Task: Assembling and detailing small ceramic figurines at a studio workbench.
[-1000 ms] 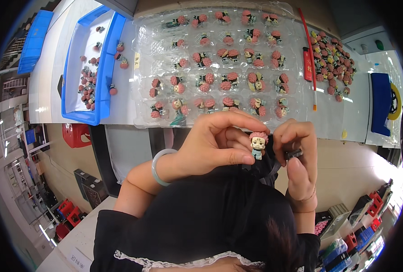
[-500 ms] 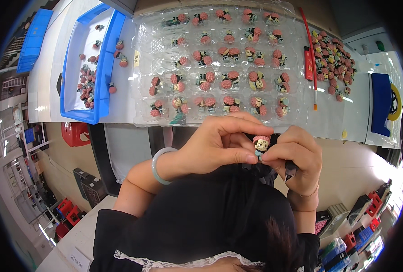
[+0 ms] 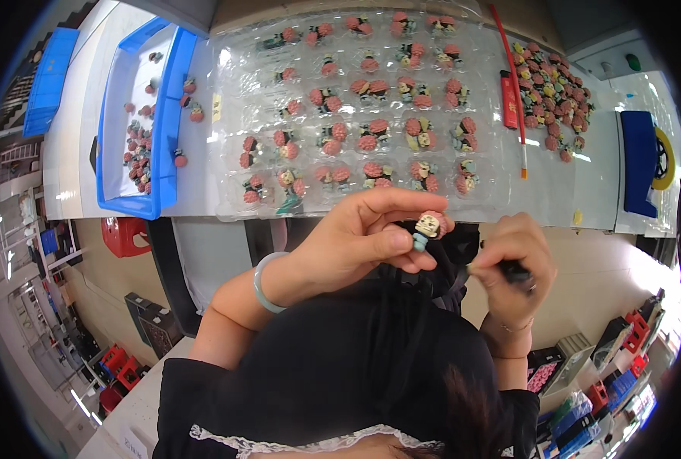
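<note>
Above the table's near edge, my left hand (image 3: 360,237) pinches a small pink-haired figurine (image 3: 428,226) with a pale face and light-blue body between thumb and fingers. To the right and apart from it, my right hand (image 3: 515,268) is curled around a small dark-handled tool (image 3: 515,271); motion blurs its fingers, and the tool's exact kind cannot be made out. Beyond both hands lies a clear plastic tray (image 3: 229,164), its pockets holding many similar figurines in rows.
At the left stands a blue bin (image 3: 169,145) with more figurines inside and several beside it. A figurine pile (image 3: 551,96) lies right of the tray, near a red-handled brush (image 3: 519,115) and a red object (image 3: 507,99). A blue tape dispenser (image 3: 637,172) sits far right.
My right hand has moved right, away from the figurine it was touching. The figurine has tilted in my left hand, which still holds it.
</note>
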Demonstrator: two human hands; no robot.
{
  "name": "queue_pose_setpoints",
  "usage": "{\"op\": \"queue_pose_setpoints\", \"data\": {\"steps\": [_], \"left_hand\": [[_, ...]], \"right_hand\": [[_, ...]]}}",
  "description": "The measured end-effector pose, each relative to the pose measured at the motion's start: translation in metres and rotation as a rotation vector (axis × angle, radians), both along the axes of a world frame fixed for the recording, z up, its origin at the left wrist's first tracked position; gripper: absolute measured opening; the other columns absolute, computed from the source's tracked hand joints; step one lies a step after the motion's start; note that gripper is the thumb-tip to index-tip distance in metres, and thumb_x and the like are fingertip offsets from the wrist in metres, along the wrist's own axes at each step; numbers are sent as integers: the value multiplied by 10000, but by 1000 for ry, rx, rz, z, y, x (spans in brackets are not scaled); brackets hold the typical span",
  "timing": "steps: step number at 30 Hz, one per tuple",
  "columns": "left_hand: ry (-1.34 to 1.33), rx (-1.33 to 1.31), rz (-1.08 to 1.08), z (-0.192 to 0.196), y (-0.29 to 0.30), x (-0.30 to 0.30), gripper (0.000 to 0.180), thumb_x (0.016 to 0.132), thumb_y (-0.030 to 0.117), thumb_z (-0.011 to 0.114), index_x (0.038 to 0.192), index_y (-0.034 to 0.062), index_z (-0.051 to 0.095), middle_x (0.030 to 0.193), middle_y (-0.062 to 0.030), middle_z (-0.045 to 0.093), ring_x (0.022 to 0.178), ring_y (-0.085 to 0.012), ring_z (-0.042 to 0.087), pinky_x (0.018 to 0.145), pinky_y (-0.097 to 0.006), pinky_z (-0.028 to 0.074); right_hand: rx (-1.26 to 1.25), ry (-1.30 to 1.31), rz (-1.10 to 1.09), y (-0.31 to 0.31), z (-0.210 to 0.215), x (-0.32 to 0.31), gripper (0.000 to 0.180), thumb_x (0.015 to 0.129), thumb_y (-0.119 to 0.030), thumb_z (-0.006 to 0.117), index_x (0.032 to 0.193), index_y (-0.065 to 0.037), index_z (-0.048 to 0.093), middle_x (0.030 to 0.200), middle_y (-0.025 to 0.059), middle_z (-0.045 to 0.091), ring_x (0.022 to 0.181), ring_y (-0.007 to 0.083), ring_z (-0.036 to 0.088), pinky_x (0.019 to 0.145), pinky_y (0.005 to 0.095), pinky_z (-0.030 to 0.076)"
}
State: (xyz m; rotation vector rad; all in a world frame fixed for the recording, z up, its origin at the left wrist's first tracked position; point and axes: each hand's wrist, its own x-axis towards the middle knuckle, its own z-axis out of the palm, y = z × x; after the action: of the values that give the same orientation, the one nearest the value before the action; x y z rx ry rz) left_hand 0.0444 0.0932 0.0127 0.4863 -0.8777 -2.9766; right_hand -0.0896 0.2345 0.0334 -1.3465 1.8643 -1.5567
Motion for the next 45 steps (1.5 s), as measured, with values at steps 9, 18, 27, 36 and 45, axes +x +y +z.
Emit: {"op": "queue_pose_setpoints", "data": {"steps": [9,18,27,36,45], "left_hand": [[-26,9,-20,-3,1,-5,535,751,137,618,1198,-12,365,1099,-178,474,768,-161,603,638,-207,510],[-85,-100,24,-3,2,-6,574,697,83,658,1183,-22,371,1097,-198,453,761,-177,604,624,-220,517],[-114,-169,-6,-3,6,-8,534,675,79,671,1136,-10,417,1068,-201,472,747,-184,609,632,-232,516],[29,-111,-19,-10,1,-2,472,692,-103,546,1142,-45,418,1121,-192,476,844,-222,599,780,-297,483],[143,-389,61,-1,7,-5,432,704,-94,569,1111,-16,451,1137,-165,442,916,-206,559,795,-338,483]], "right_hand": [[159,-255,-769,102,-21,-91,95,780,-76,571,809,-3,517,617,-25,403,472,22,309,414,150,203],[528,-176,-841,137,-58,-107,119,753,-122,612,780,-14,571,579,-67,423,440,4,294,384,168,189],[574,58,-877,129,-75,-117,115,731,-97,620,778,6,600,570,-38,460,496,42,362,467,204,307],[541,158,-921,120,-74,-118,176,713,-100,633,791,-27,493,620,-32,423,545,44,365,479,178,303],[169,-177,-312,47,-1,-28,162,826,-169,398,838,-23,468,663,24,415,553,85,383,428,188,287]]}}
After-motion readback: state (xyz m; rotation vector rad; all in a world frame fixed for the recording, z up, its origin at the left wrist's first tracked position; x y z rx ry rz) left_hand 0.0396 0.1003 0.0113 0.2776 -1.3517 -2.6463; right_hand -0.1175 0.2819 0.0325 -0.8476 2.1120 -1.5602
